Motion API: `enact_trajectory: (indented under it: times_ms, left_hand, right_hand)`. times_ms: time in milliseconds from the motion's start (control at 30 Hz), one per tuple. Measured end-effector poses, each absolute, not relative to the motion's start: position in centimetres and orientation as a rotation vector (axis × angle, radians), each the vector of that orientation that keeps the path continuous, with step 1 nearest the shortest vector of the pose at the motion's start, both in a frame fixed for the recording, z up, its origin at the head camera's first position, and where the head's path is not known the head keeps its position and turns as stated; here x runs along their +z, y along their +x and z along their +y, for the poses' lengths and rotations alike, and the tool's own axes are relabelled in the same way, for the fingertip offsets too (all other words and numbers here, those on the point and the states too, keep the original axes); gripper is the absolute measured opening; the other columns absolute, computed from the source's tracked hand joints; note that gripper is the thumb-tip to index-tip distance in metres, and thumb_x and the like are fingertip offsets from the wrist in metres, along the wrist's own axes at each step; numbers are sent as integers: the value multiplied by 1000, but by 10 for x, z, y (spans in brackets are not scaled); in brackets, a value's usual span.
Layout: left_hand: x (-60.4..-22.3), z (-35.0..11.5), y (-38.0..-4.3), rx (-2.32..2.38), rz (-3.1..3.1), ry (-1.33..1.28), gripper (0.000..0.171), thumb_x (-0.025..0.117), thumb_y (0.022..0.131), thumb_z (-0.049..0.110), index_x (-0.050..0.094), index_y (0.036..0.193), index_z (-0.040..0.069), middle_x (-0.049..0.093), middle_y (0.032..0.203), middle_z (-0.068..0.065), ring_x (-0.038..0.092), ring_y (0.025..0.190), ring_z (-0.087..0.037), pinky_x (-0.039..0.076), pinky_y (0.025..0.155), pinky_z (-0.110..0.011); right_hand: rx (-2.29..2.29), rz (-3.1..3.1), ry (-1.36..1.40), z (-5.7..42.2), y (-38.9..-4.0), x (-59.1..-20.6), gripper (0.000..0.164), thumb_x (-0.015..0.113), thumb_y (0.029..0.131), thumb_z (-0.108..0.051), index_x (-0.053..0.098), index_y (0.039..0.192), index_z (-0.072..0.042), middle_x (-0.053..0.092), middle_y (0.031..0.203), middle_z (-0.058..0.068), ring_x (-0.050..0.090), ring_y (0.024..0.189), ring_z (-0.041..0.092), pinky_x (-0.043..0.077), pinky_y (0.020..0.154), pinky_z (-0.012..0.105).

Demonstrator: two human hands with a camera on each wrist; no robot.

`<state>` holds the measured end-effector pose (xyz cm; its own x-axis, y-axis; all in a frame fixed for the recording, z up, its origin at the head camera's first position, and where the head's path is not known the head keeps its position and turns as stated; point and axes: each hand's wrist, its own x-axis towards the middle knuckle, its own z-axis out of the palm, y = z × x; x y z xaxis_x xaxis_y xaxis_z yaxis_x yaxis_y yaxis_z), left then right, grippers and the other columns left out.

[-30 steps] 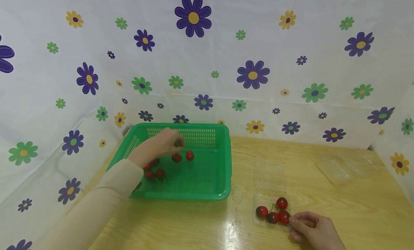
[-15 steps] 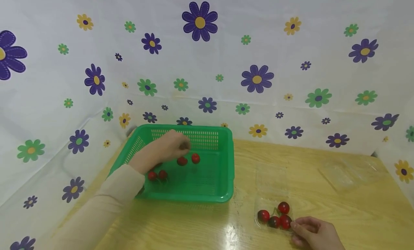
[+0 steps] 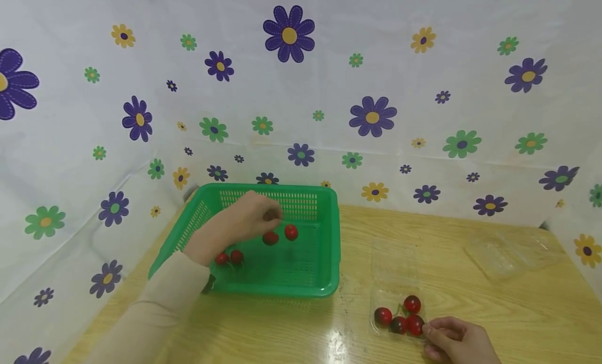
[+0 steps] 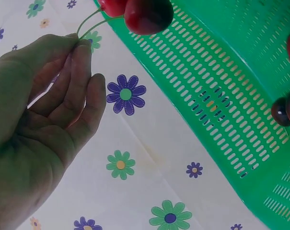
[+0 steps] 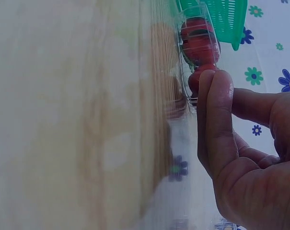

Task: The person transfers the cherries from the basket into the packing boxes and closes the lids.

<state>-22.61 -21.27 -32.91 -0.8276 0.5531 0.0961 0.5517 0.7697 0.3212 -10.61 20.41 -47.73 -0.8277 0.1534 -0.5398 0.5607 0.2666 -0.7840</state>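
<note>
Cherries, 2 of them on thin stems, hang over the basket left of centre in the head view, with green basket floor spreading between them and the right rim. That rim stands at mid-frame, and a stretch of counter lies between it and the box at lower right. Behind the basket, the flowered cloth rises just past the back rim, so room is tight there; a sleeve crosses the near-left corner. The box's lid lies open on the counter, toward the top of the frame, and clear plastic lies apart from it near the right edge.

The left hand pinches the stems between thumb and fingers; the fruit sits just beyond the fingertips, along the top of the left wrist view. Below that hand, 2 loose cherries rest in the basket.

The right hand, at lower right, pinches the box's right edge, beside the rightmost of 4 boxed cherries; whether it touches that fruit I cannot tell.
</note>
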Motion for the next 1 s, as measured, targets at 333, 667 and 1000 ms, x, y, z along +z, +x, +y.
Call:
enact_trajectory:
  times_ms: [333, 667, 1000]
  left_hand:
    - [-328, -206, -220, 583, 2953, 900, 12, 65, 94, 6, 75, 90, 13, 71, 79, 6, 57, 68, -5, 55, 69, -24]
    - [-330, -195, -214, 594, 3016, 1065, 8, 69, 92, 6, 73, 91, 12, 71, 84, 4, 59, 75, -7, 57, 74, -25]
    - [-327, -181, -205, 607, 3042, 1207, 8, 69, 93, 5, 72, 92, 12, 68, 83, 5, 58, 75, -9, 53, 71, -22]
  right_hand:
    - [-1590, 2210, 618, 204, -107, -477, 23, 71, 95, -9, 67, 110, 8, 72, 77, 6, 73, 67, 18, 61, 62, 29]
    - [-1573, 2203, 623, 206, -109, -478, 27, 70, 96, -9, 65, 113, 10, 73, 78, 8, 73, 69, 19, 62, 63, 31]
    - [-1586, 2203, 617, 206, -107, -478, 27, 70, 96, -9, 66, 114, 10, 73, 79, 8, 74, 69, 19, 62, 63, 30]
